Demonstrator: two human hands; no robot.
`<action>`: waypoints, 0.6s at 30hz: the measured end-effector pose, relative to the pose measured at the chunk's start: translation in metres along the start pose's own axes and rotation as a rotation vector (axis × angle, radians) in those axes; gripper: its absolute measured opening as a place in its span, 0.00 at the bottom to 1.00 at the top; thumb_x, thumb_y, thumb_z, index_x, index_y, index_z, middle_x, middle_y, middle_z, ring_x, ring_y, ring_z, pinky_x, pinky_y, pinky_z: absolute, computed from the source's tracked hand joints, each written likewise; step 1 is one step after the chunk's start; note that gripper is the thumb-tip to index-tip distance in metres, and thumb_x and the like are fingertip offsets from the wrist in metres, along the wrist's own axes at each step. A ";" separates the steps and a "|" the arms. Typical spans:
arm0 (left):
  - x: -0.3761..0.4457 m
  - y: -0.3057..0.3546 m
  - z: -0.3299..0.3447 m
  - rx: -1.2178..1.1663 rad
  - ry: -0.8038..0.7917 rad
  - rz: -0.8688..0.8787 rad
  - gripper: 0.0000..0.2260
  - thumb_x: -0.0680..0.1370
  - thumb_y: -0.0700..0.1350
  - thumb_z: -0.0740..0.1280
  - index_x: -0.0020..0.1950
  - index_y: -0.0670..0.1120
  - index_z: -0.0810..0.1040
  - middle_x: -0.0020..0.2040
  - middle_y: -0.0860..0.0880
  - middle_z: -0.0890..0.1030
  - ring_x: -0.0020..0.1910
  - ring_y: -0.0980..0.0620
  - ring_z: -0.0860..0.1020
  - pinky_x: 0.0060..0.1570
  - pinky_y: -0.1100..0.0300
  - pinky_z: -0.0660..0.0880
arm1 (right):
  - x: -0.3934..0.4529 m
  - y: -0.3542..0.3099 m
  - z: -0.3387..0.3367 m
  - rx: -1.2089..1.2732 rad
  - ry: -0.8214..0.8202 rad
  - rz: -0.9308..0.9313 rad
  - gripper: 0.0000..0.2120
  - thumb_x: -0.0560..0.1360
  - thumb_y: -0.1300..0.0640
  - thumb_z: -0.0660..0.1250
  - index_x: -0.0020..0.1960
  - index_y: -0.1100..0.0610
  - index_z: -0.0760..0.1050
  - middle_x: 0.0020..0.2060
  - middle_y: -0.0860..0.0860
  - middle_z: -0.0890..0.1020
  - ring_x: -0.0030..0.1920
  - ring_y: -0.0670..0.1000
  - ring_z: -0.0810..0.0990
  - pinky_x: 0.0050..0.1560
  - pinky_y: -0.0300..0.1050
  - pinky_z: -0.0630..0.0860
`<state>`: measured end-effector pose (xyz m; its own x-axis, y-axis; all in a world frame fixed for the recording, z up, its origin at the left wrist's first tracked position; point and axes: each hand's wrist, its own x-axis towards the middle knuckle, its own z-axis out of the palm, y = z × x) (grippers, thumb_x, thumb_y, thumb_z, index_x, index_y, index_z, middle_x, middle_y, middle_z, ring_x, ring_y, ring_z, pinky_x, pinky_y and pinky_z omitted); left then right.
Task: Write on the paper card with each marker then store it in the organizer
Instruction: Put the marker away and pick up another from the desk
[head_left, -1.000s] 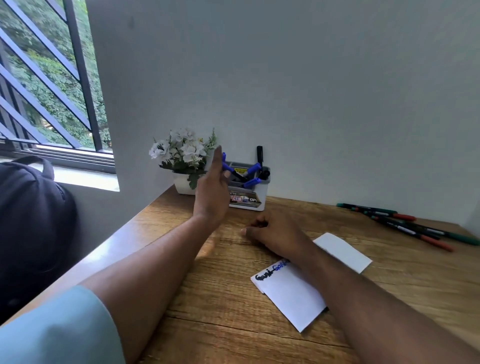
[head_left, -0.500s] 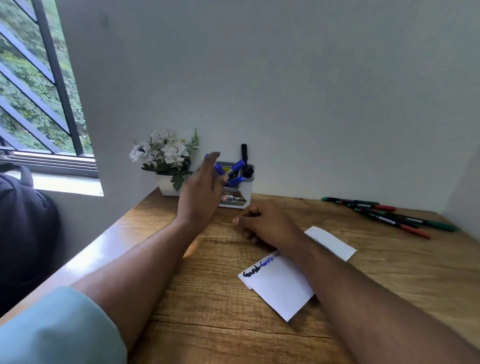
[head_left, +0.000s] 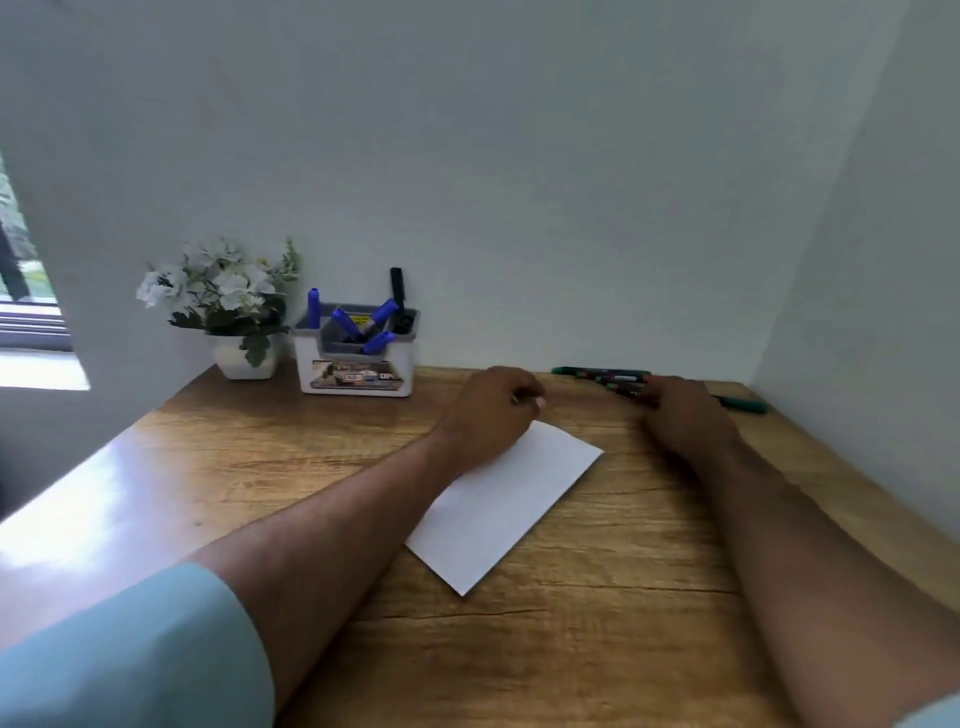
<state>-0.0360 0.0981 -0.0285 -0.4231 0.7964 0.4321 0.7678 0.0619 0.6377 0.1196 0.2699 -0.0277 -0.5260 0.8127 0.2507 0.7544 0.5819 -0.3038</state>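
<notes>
1. Since a second ago my left hand (head_left: 488, 410) has come back from the white plastic organizer (head_left: 356, 358) and now rests loosely curled, holding nothing that I can see, on the far corner of the white paper card (head_left: 506, 506).
2. My right hand (head_left: 685, 415) has swung off the card to the loose green and red markers (head_left: 602, 373), lying right of the card by the wall. It covers their near ends, and I cannot tell whether its grip has closed on one.
3. Blue markers (head_left: 382, 313) and a black one (head_left: 397, 286) already stand in the organizer, left of the card and well apart from it.
4. Risk, as I judge it: the markers lie bunched, so a careless pinch could roll neighbours along the wooden surface (head_left: 260, 467), or lift two.
5. My left forearm hides the written edge of the card; dragging it could smear ink.
</notes>
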 end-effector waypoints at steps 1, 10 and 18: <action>0.003 0.003 0.004 -0.039 0.001 -0.007 0.09 0.77 0.44 0.67 0.55 0.45 0.83 0.53 0.50 0.83 0.49 0.58 0.76 0.44 0.71 0.67 | 0.002 0.005 0.001 -0.013 0.020 0.023 0.17 0.76 0.60 0.62 0.63 0.53 0.76 0.59 0.56 0.80 0.57 0.57 0.78 0.56 0.50 0.75; -0.003 -0.014 -0.007 -0.406 0.132 -0.211 0.06 0.77 0.40 0.68 0.50 0.48 0.83 0.45 0.51 0.84 0.42 0.56 0.80 0.47 0.63 0.77 | 0.013 0.018 0.010 -0.083 0.045 0.073 0.19 0.76 0.48 0.64 0.65 0.55 0.72 0.60 0.57 0.72 0.56 0.59 0.78 0.53 0.53 0.76; -0.022 -0.012 -0.024 -0.490 0.108 -0.267 0.06 0.78 0.38 0.67 0.50 0.46 0.82 0.50 0.40 0.84 0.45 0.49 0.78 0.52 0.55 0.78 | 0.002 -0.005 -0.001 -0.208 -0.012 -0.019 0.12 0.80 0.53 0.58 0.59 0.56 0.74 0.57 0.57 0.78 0.55 0.58 0.79 0.51 0.52 0.76</action>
<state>-0.0477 0.0654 -0.0306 -0.6388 0.7237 0.2612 0.3250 -0.0540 0.9442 0.1157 0.2684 -0.0249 -0.5445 0.8028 0.2428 0.8085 0.5795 -0.1028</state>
